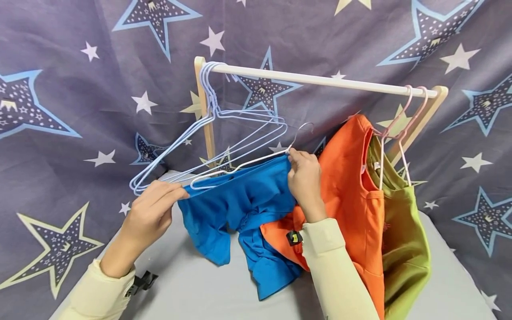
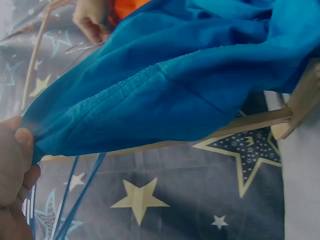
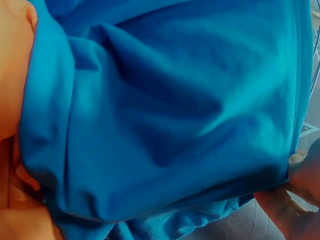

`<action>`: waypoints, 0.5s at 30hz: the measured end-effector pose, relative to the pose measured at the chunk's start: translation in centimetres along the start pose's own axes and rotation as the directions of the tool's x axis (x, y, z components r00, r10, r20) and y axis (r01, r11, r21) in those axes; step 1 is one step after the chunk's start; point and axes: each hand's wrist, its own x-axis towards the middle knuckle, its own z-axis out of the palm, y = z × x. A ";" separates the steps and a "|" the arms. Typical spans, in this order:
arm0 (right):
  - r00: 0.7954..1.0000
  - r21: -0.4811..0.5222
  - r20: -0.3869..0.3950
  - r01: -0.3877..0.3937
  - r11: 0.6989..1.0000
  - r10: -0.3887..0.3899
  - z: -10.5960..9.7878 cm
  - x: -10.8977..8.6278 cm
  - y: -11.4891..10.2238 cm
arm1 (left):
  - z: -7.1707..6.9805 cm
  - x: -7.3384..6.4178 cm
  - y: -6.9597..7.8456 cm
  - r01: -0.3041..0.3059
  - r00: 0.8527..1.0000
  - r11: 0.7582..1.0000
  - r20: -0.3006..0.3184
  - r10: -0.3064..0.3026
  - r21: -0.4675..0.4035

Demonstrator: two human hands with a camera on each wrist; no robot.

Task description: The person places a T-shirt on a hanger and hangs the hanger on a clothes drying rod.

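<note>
A blue garment (image 1: 248, 191) hangs between my hands, its straight edge uppermost and two leg- or sleeve-like parts drooping below. My left hand (image 1: 152, 218) pinches the left corner of that edge, as the left wrist view (image 2: 15, 175) also shows. A white wire hanger (image 1: 244, 165) lies along the upper edge, its left end at the garment's opening and its hook sticking up on the right. My right hand (image 1: 306, 182) grips the garment's right corner together with the hanger near its neck. In the right wrist view, blue fabric (image 3: 165, 110) fills most of the picture.
Several light-blue hangers (image 1: 176, 142) hang at the left of a white rail (image 1: 320, 79) with wooden posts. An orange top (image 1: 344, 178) and a green top (image 1: 408, 249) hang on pink hangers (image 1: 404, 129) at the right. Below is a pale surface (image 1: 192, 289); behind, a star-patterned cloth.
</note>
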 end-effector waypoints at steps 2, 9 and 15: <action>1.000 -0.007 0.006 0.003 1.000 -0.003 0.0 -0.1 0.0 | -0.1 0.5 0.1 -0.010 1.000 1.000 -0.024 0.010 0.000; 0.998 -0.053 0.069 0.003 0.999 0.001 0.3 -0.4 0.0 | 0.3 1.4 -0.2 -0.012 0.999 1.000 0.039 0.013 -0.026; 0.997 -0.063 0.080 0.010 0.998 -0.005 0.1 -0.4 -0.6 | 0.9 1.9 -0.6 0.024 0.984 1.000 0.175 -0.021 -0.013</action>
